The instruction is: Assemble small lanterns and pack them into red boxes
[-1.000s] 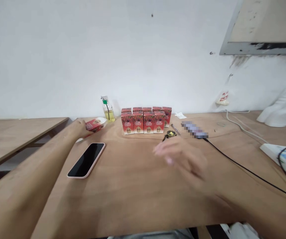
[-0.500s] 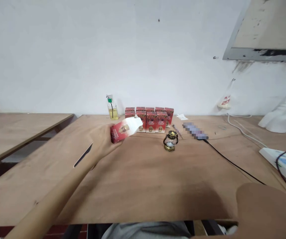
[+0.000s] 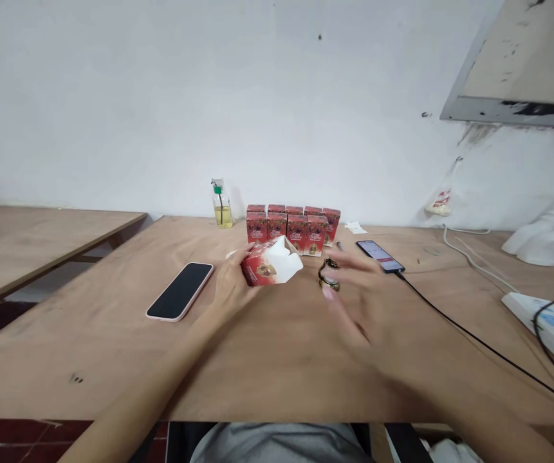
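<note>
Box (image 3: 260, 265) has come further in from the left, clear of the phone (image 3: 180, 292), and the right hand (image 3: 366, 299) is back from the near right edge, now up at the lantern (image 3: 327, 283). Left hand (image 3: 232, 281) is pinching the box by its closed end, box tilted over, white open flaps (image 3: 286, 262) pointing toward the right hand. Right hand blurred, fingers spread, thumb apart; lantern sits on the bench (image 3: 277, 360) right at those fingertips, partly hidden, can't tell if touching. Red boxes (image 3: 296, 233) stand in rows just beyond the left hand; phone lies left of it. Step in hand looks like getting a grip on the lantern with the open box held ready. Next move seems to call for closing fingers and thumb round the lantern's frame, while the left hand keeps the flaps wide and steady.
</note>
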### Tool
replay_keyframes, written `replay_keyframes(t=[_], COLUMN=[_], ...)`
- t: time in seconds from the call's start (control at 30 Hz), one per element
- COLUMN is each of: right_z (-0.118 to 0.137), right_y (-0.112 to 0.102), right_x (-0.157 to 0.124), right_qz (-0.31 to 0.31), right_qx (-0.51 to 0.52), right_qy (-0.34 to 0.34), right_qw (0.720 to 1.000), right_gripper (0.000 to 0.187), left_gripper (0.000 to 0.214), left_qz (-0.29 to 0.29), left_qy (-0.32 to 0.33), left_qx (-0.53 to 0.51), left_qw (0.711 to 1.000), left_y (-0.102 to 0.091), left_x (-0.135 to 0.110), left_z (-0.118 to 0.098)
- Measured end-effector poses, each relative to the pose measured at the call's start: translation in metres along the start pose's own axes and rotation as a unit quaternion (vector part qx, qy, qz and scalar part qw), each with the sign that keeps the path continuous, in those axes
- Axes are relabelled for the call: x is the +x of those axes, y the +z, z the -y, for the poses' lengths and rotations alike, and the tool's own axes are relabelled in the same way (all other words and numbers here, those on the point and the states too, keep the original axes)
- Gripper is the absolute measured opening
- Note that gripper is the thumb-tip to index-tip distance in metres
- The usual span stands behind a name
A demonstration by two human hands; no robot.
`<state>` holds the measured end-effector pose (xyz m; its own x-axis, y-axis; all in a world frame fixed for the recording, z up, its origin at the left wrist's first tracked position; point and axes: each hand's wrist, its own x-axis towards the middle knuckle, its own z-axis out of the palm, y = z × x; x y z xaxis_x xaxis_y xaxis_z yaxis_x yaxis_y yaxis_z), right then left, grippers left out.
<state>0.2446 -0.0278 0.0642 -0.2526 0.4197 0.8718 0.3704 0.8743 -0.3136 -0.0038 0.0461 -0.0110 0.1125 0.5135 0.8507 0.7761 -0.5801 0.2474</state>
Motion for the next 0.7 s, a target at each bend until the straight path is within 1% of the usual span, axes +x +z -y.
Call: replay_keyframes(t=[0.03,0.1,0.17,0.23,0.3,0.37,0.43,0.5,0.53,0.57,0.6,0.63,0.67,0.7], right_z=[-0.014,-0.04,-0.06,-0.072,-0.076,-0.077,-0.077,-0.077,-0.078,-0.078,-0.079,-0.08,-0.081,-0.083], right_y=[0.01,0.027,0.038,0.044,0.047,0.05,0.055,0.062,0.065,0.067,0.068,0.068,0.067,0.065], right_x=[0.003,-0.003,-0.015,-0.028,-0.038,-0.045,-0.05,-0.053,-0.053,-0.054,-0.054,-0.054,-0.054,-0.054], right_qz=[-0.02,0.044,0.066,0.09,0.117,0.126,0.117,0.104,0.099,0.091,0.08,0.07,0.067,0.077], right_qx=[-0.013,-0.011,0.019,0.068,0.12,0.165,0.212,0.264,0.283,0.29,0.279,0.252,0.212,0.169], right_qy=[0.018,0.06,0.092,0.127,0.15,0.173,0.21,0.267,0.296,0.318,0.327,0.319,0.29,0.24], right_qw=[1.0,0.997,0.993,0.985,0.974,0.963,0.947,0.921,0.907,0.898,0.899,0.911,0.931,0.953], right_gripper=[0.028,0.024,0.023,0.025,0.029,0.034,0.036,0.038,0.039,0.039,0.038,0.036,0.034,0.029], left_gripper=[0.07,0.066,0.064,0.064,0.063,0.059,0.054,0.049,0.045,0.041,0.038,0.038,0.042,0.048], left_qz=[-0.002,0.001,0.018,0.044,0.062,0.057,0.035,0.015,0.01,0.012,0.016,0.02,0.02,0.016], left_qy=[0.019,0.064,0.1,0.133,0.166,0.201,0.231,0.266,0.283,0.299,0.313,0.321,0.323,0.322], left_qx=[-0.002,0.005,0.027,0.046,0.067,0.097,0.14,0.185,0.203,0.215,0.218,0.213,0.202,0.187], left_qw=[1.0,0.998,0.995,0.989,0.982,0.973,0.962,0.946,0.937,0.93,0.924,0.923,0.924,0.928], left_y=[0.002,0.006,0.008,0.007,0.006,0.006,0.006,0.007,0.008,0.009,0.009,0.009,0.009,0.008], left_x=[0.001,0.001,-0.002,-0.007,-0.011,-0.012,-0.013,-0.014,-0.014,-0.014,-0.015,-0.015,-0.015,-0.014], left_z=[-0.002,-0.005,-0.005,-0.002,0.001,0.002,0.0,-0.005,-0.009,-0.013,-0.017,-0.022,-0.026,-0.029])
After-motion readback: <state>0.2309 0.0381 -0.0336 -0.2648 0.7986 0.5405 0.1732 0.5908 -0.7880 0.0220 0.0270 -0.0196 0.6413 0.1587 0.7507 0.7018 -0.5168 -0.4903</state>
